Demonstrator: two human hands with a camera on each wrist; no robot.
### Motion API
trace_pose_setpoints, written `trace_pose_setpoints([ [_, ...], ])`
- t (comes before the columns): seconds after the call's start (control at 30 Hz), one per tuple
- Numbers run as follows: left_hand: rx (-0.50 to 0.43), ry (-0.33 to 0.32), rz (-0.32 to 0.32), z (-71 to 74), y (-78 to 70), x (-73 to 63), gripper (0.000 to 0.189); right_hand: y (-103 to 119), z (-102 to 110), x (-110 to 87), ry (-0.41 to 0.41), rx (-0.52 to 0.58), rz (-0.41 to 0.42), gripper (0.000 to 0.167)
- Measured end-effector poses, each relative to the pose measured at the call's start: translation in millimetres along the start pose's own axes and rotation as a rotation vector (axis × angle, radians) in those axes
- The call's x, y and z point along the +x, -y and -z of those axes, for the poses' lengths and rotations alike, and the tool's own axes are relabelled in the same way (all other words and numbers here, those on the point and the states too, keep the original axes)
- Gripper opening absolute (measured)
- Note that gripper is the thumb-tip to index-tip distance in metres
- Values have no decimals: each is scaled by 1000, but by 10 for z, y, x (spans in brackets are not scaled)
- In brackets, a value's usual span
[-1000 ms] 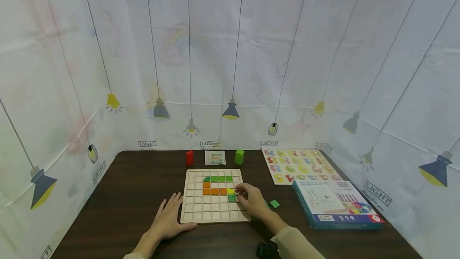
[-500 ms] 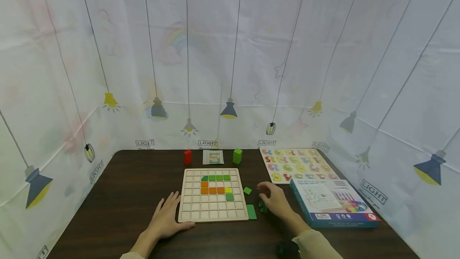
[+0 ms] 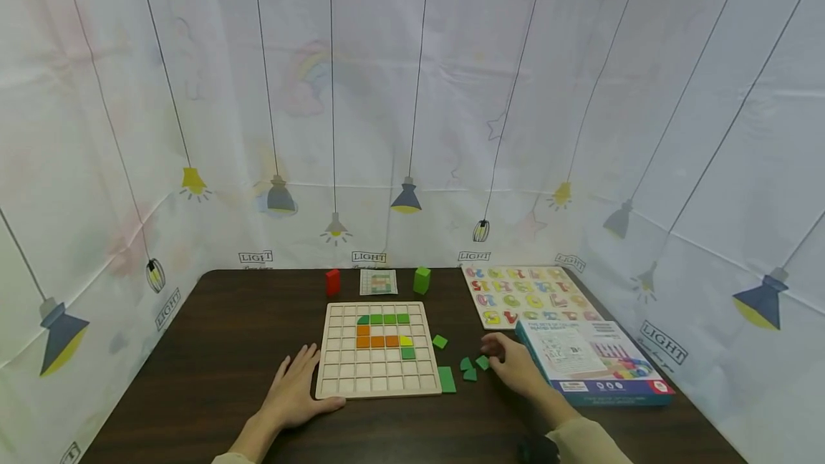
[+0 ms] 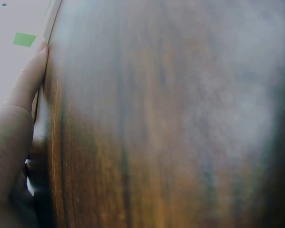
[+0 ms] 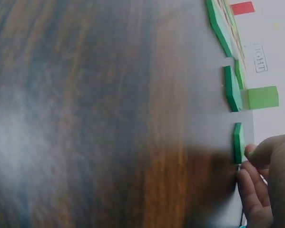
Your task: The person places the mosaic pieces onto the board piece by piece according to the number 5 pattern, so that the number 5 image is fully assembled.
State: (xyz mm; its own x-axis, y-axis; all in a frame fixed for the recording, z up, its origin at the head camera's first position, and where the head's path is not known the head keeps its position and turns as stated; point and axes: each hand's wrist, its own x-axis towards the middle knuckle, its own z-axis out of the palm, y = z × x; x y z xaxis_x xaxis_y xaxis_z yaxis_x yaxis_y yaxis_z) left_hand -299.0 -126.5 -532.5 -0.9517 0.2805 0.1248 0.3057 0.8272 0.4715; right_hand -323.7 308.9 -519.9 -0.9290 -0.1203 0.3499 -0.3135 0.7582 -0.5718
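A light wooden grid board (image 3: 364, 369) lies on the dark table. Green, orange and yellow tiles (image 3: 378, 341) fill several of its cells. My left hand (image 3: 290, 390) lies spread at the board's left side, its thumb along the near left corner; in the left wrist view the thumb (image 4: 30, 76) touches the board's edge. Right of the board, my right hand (image 3: 513, 365) hovers low with loosely bent fingers, beside a small dark green tile (image 3: 483, 362). In the right wrist view the thumb tip is close to the nearest green tile (image 5: 238, 143), and nothing shows between thumb and fingers.
Two dark green pieces (image 3: 468, 369), a larger green rectangle (image 3: 447, 379) and a lime tile (image 3: 440, 341) lie right of the board. Behind it stand a red block (image 3: 332, 282), a pattern card (image 3: 377, 282) and a green block (image 3: 422, 280). A number puzzle (image 3: 473, 296) and a box (image 3: 593, 360) lie right.
My right hand has left the board's right edge by the yellow tile and moved right, past the loose green pieces, uncovering them and the lime tile. My left hand has stayed on the board's edge.
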Motion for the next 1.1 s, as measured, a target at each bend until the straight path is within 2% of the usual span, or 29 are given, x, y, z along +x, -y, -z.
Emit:
trace_pose_setpoints([
  [0.13, 3, -2, -3, 4, 0, 1, 113, -15, 42, -1, 79, -1, 13, 42],
  [0.27, -5, 1, -2, 10, 0, -2, 112, -7, 64, 4, 128, -7, 10, 42],
  [0.6, -8, 3, 1, 8, 1, -2, 112, 42, 23, 1, 61, 4, -34, 31],
  [0.8, -1, -2, -2, 10, 15, 14, 113, 129, -88, 25, -32, 59, 70, 31],
  [0.9, 5, 0, -3, 8, 18, 21, 113, 226, -180, 43, -53, 78, 127, 31],
  [1.1, 0, -9, -9, 6, 8, -2, 112, 458, -389, 65, -12, 140, 188, 30],
])
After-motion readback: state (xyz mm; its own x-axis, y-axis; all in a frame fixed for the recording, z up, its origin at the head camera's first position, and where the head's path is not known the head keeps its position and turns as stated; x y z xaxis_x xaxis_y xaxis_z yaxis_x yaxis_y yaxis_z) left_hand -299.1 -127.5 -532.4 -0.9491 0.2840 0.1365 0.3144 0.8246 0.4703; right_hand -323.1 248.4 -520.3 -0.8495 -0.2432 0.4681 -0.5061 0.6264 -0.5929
